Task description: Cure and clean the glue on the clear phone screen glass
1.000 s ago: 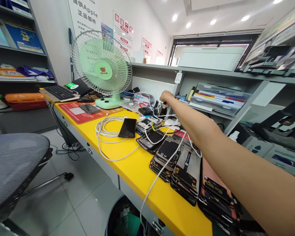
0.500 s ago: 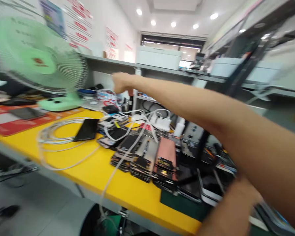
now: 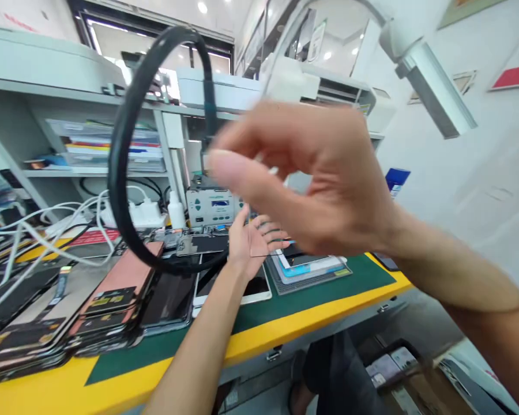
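Note:
Large in the middle of the head view is my right hand (image 3: 311, 178), raised above the bench with thumb and fingers curled into a pinch. What it holds, if anything, I cannot make out. A thick black cable (image 3: 120, 167) loops just left of its fingertips; whether they touch is unclear. Below and behind, my left hand (image 3: 259, 239) lies palm up, its fingers spread. A thin dark line crosses near its palm. Under that forearm is a white-framed tablet (image 3: 259, 288). Left of it are a dark glass panel (image 3: 168, 297) and stacked phone screen parts (image 3: 125, 259).
A grey control box (image 3: 211, 206) with a small display stands behind the left hand. Flat devices (image 3: 311, 268) are stacked on the green mat (image 3: 367, 274). White cables (image 3: 47, 242) tangle at left. A lamp (image 3: 436, 86) hangs upper right. A box (image 3: 415, 380) stands below the bench.
My view has swung right, away from the green fan. My right arm, stretched far to the left before, is now drawn back over the mat. My left hand now shows palm up.

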{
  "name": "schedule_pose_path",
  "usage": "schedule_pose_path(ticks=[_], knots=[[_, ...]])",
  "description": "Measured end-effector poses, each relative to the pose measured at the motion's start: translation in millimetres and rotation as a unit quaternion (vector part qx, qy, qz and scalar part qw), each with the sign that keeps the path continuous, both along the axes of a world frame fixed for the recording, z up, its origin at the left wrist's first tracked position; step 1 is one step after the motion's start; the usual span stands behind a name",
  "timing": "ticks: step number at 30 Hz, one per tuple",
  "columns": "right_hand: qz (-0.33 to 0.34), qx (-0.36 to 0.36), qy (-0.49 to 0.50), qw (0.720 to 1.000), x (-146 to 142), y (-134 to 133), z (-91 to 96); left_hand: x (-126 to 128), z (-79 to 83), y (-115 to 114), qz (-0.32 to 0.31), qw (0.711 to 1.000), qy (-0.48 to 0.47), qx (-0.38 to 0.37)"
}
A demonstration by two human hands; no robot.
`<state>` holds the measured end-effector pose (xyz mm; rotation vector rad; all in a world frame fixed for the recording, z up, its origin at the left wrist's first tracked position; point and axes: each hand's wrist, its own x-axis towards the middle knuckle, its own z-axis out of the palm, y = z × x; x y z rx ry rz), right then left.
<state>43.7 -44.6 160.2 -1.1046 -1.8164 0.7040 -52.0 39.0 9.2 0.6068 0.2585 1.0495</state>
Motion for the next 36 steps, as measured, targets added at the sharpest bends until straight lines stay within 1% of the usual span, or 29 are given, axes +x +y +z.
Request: schedule_pose_path(ticks=[1, 2, 3, 4, 5, 7, 8, 10, 12, 14, 16, 18, 22, 25, 30, 33, 36], knots=[[0.011, 0.107, -0.018, 0.994, 27, 0, -7.1, 2, 1.9, 0, -0.003, 1.0, 0.009, 0.005], [-0.003, 0.17, -0.016, 0.985, 53, 6, -15.5, 4, 3.4, 0, -0.005, 1.0, 0.018, 0.009], [-0.029, 0.167, 0.012, 0.985, 76, 15, -24.9, 6, 4.7, 1, -0.007, 0.999, 0.028, 0.012], [-0.052, 0.109, 0.066, 0.99, 98, 29, -34.8, 9, 5.6, 1, -0.006, 0.999, 0.036, 0.017], [-0.068, 0.079, 0.095, 0.99, 117, 44, -44.7, 11, 6.5, 2, -0.008, 0.999, 0.044, 0.021], [-0.076, 0.026, 0.132, 0.988, 146, 77, -62.3, 15, 8.3, 3, -0.008, 0.998, 0.059, 0.027], [-0.068, -0.011, 0.144, 0.987, 157, 91, -69.5, 18, 9.5, 3, -0.007, 0.997, 0.066, 0.028], [-0.024, -0.088, 0.154, 0.984, 171, 113, -80.4, 25, 13.2, 2, -0.005, 0.996, 0.087, 0.026], [0.042, -0.152, 0.156, 0.975, 178, 127, -88.2, 33, 18.8, 2, -0.003, 0.994, 0.11, 0.019], [0.106, -0.19, 0.164, 0.962, 181, 133, -95.4, 42, 25.2, 3, 0.006, 0.992, 0.128, 0.016], [0.148, -0.204, 0.185, 0.95, 183, 135, -104.0, 52, 30.9, 5, 0.016, 0.99, 0.139, 0.019], [0.17, -0.205, 0.211, 0.941, 184, 134, -114.1, 60, 34.4, 8, 0.017, 0.988, 0.149, 0.022], [0.178, -0.19, 0.246, 0.934, 183, 129, -131.8, 71, 32.7, 14, -0.008, 0.988, 0.154, 0.021], [0.161, -0.166, 0.264, 0.937, 180, 124, -137.8, 76, 26.2, 15, -0.036, 0.987, 0.158, 0.016], [0.125, -0.158, 0.282, 0.938, 177, 116, -138.2, 80, 16.7, 9, -0.073, 0.99, 0.124, 0.011], [0.121, -0.163, 0.286, 0.936, 176, 112, -137.0, 78, 12.9, 6, -0.085, 0.991, 0.102, 0.015], [0.124, -0.171, 0.292, 0.933, 176, 110, -135.9, 75, 9.9, 5, -0.087, 0.991, 0.1, 0.022]])
